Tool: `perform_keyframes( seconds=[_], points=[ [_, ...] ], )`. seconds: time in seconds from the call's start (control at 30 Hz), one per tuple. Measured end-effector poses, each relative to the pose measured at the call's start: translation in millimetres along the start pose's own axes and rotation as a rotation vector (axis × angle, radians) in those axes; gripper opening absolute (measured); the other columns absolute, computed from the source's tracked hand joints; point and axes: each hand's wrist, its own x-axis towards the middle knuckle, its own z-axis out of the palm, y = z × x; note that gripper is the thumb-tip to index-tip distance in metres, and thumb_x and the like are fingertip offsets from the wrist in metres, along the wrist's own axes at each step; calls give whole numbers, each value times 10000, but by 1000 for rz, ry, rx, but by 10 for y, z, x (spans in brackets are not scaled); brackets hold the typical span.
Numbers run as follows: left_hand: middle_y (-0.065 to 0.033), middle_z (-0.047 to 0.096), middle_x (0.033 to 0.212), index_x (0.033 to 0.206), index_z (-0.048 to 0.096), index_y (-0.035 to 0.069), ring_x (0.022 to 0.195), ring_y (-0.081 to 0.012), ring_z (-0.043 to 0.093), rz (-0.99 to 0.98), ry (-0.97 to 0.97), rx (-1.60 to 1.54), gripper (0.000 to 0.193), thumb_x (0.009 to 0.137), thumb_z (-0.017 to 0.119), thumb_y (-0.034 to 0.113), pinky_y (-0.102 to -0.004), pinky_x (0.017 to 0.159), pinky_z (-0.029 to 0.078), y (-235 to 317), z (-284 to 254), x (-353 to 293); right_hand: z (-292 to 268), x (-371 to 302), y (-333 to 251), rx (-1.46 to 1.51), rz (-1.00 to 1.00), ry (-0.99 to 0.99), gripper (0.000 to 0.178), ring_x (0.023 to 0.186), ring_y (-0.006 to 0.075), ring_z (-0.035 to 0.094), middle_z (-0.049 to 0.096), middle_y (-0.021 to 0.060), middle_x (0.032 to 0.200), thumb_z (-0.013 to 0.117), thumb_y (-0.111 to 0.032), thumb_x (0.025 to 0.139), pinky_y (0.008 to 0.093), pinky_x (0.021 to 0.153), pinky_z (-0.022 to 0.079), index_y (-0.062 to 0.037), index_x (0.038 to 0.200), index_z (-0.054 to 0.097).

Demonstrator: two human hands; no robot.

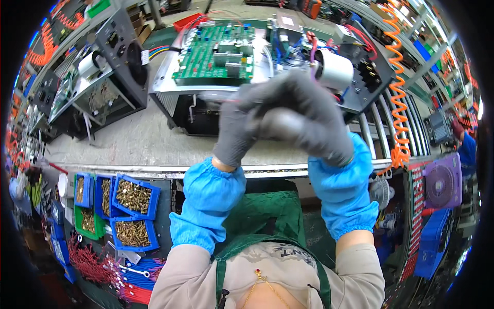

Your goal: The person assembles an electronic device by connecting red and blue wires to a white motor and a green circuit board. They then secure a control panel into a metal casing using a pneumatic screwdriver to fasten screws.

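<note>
Both hands wear grey gloves and meet in front of the middle chassis, smeared by motion. My left hand (237,129) is closed, its fingertips up against the other hand; a pale, see-through blur (216,96) shows beside it. My right hand (321,116) arches over from the right with curled fingers, their tips touching the left. What they grip is hidden in the blur. Just beyond them, a green circuit board (211,51) lies on top of the metal chassis (167,85). A white cylinder (334,69) and coloured wires sit at the chassis's right.
A second open unit (103,92) stands at left on the grey bench (123,141). Blue bins (135,195) of brass-coloured fasteners and red and blue wire bundles (144,275) lie lower left. An orange coiled hose (399,103) hangs over metal rollers (381,136). A purple fan (442,180) is at right.
</note>
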Motion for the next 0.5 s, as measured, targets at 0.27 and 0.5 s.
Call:
perform_keyframes(
  seconds=[0.27, 0.5],
  points=[
    [-193, 629, 1010, 1093, 592, -10, 916, -288, 606, 213, 319, 398, 232, 905, 559, 122, -340, 801, 494, -393, 108, -190, 21, -1715, 707, -615, 282, 381, 292, 857, 274, 630, 628, 155, 928, 587, -243, 857, 372, 769, 499, -57, 1083, 573],
    [-146, 624, 859, 900, 601, 11, 786, -248, 602, 13, 144, 40, 192, 852, 572, 195, -347, 730, 489, -883, 303, -264, 673, -4417, 650, -1086, 1210, 764, 239, 915, 347, 617, 619, 143, 968, 572, -251, 809, 469, 767, 504, -94, 984, 615]
  ],
)
